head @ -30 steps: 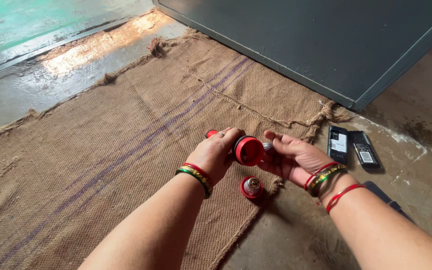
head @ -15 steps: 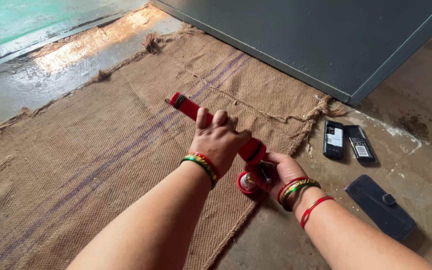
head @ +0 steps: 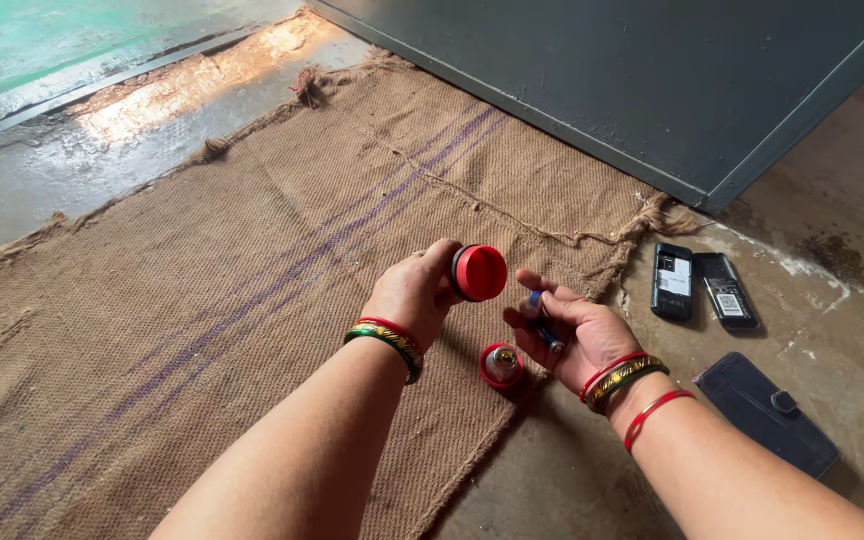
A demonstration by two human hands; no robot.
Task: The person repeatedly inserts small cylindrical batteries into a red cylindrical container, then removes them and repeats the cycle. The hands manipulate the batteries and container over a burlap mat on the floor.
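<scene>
Burlap mat [head: 202, 300]: spread on the concrete floor [head: 572, 480], frayed edges, a faint purple stripe along its length.

Grey metal panel [head: 632, 80]: lies past the mat's far edge.

Dark wallet-like case [head: 767, 412]: on the floor, right of the right forearm.

Two opened handsets [head: 697, 287]: side by side on the floor, backs off.

Left hand [head: 414, 292]: grip closed round a red torch body [head: 476, 272], its round red end facing the camera, long axis running away under the fingers.

Right hand [head: 572, 335]: palm up, just right of the torch body, fingers loosely curled on a small blue-and-dark part [head: 542, 322].

Red cap [head: 501, 365]: on the mat's edge, open side up, metal fitting inside; between and below both hands.
</scene>
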